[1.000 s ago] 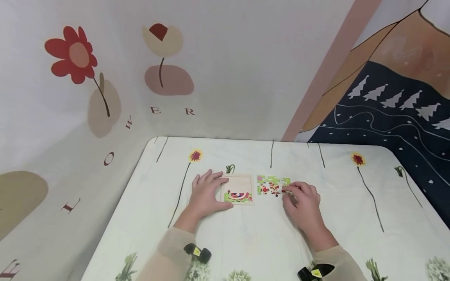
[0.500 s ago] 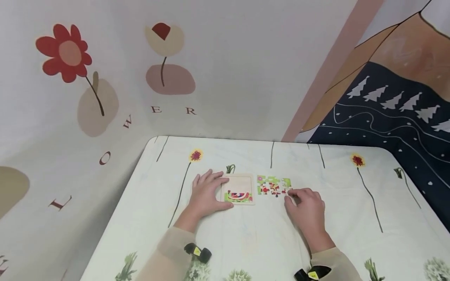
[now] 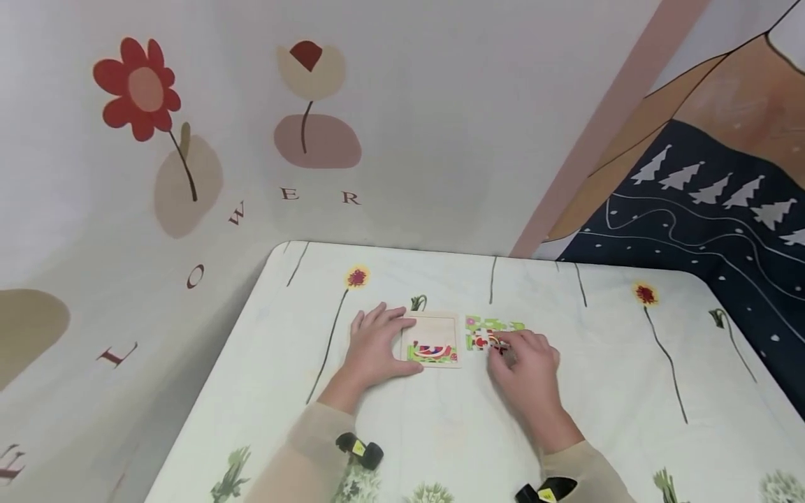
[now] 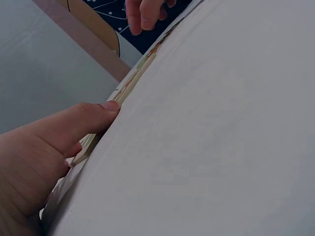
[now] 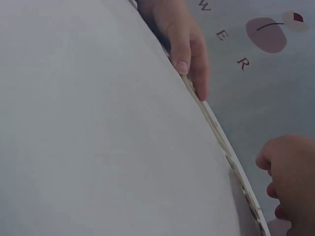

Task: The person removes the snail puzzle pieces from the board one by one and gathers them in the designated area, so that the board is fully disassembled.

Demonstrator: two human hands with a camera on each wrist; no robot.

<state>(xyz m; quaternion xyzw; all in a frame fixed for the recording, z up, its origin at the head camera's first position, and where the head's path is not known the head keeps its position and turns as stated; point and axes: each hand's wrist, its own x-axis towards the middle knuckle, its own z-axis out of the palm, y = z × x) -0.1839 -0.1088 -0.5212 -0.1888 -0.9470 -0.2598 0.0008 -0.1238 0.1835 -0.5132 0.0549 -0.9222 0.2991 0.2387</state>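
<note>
A small square wooden puzzle tray [image 3: 437, 327] lies on the table, its lower part filled with pieces showing a red, white and green picture. My left hand [image 3: 372, 353] holds the tray from its left side, thumb at the near edge and index finger at the far edge. Right of the tray lies a cluster of green and red puzzle pieces [image 3: 487, 323]. Over the near right part of this cluster hovers my right hand [image 3: 530, 370], which hides some pieces. Its fingers [image 4: 143, 17] hang loosely bent above the pieces in the left wrist view, with no piece visible between them.
A white cloth printed with flowers covers the table [image 3: 440, 426]. Behind the table's far edge stands a pale wall hanging [image 3: 428, 140] with flowers and letters. A dark hanging [image 3: 692, 216] with white trees is at the right.
My right hand first drew slightly right, then moved left over the puzzle pieces. The left hand stays on the tray. The head view has shifted slightly.
</note>
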